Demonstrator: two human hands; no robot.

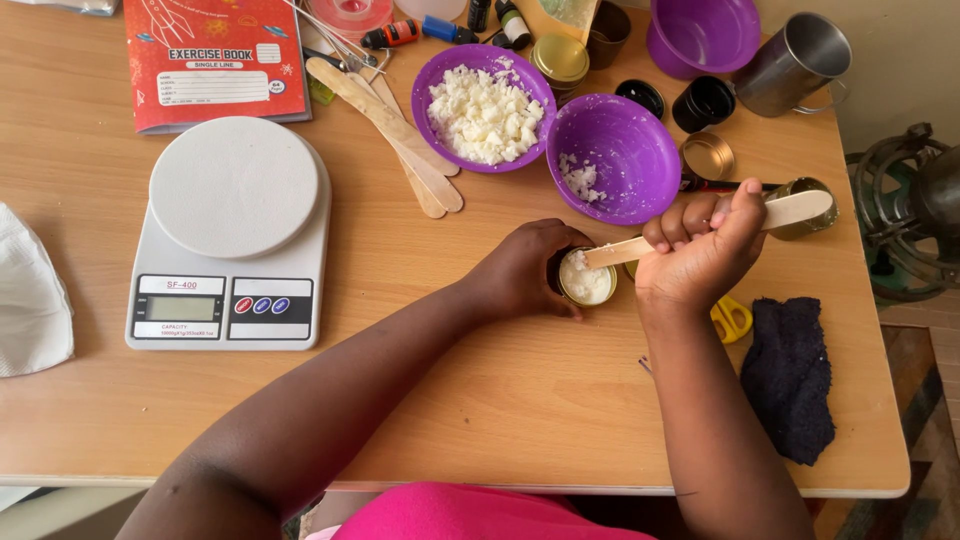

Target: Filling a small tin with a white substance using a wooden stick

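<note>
Near us on the bench [480, 400], our left hand [520, 272] grips a small tin [585, 279] of white flakes. Our right hand [700, 250] grasps a wooden stick [700, 228], its tip in the tin. Farther away sit two purple bowls [625, 150].

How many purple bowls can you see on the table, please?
3: one full of white flakes beside the wooden sticks, one nearly empty just above the hands, and one at the top edge, partly cut off; others may lie out of view.
</note>
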